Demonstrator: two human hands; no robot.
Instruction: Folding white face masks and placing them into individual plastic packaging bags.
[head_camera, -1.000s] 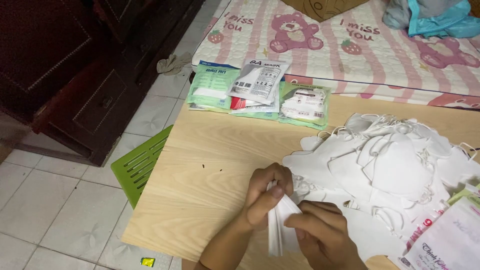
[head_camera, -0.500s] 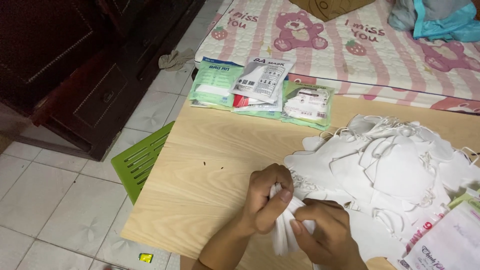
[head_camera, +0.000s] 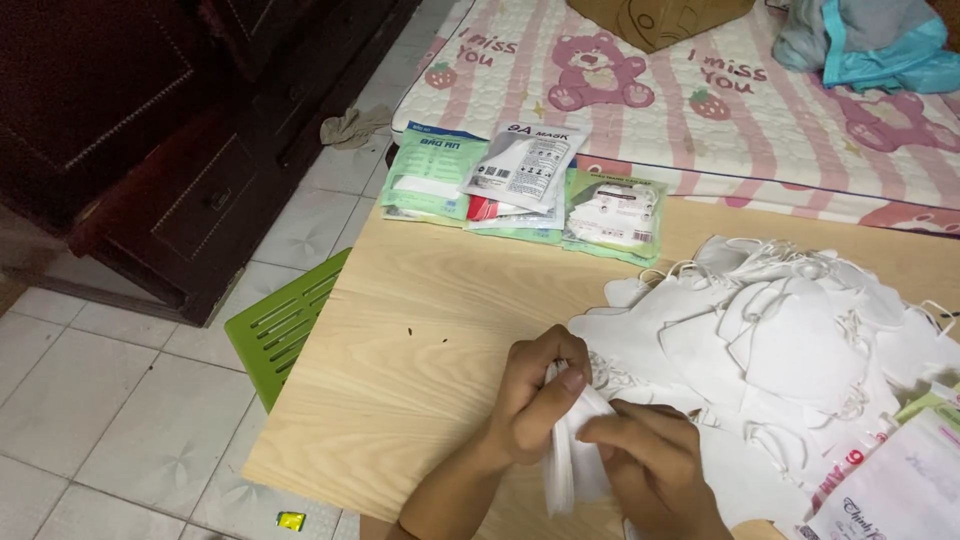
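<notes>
My left hand (head_camera: 535, 400) and my right hand (head_camera: 655, 465) meet over the near part of a light wooden table (head_camera: 420, 350). Together they pinch a folded white face mask (head_camera: 572, 445), held on edge between the fingers. Just right of the hands lies a large heap of loose white masks (head_camera: 780, 330) with thin ear loops. At the table's far edge sit several flat mask packets (head_camera: 525, 175), green and grey-white.
A clear bag with printed paper (head_camera: 890, 490) lies at the near right corner. A green slatted plastic piece (head_camera: 285, 320) sits on the tiled floor left of the table. A dark wooden cabinet (head_camera: 150, 140) stands far left. A pink striped mattress (head_camera: 700, 90) lies beyond.
Both hands have kept working the same white mask, shifting slightly right and closer together; the mask is now folded narrower between the fingers.
</notes>
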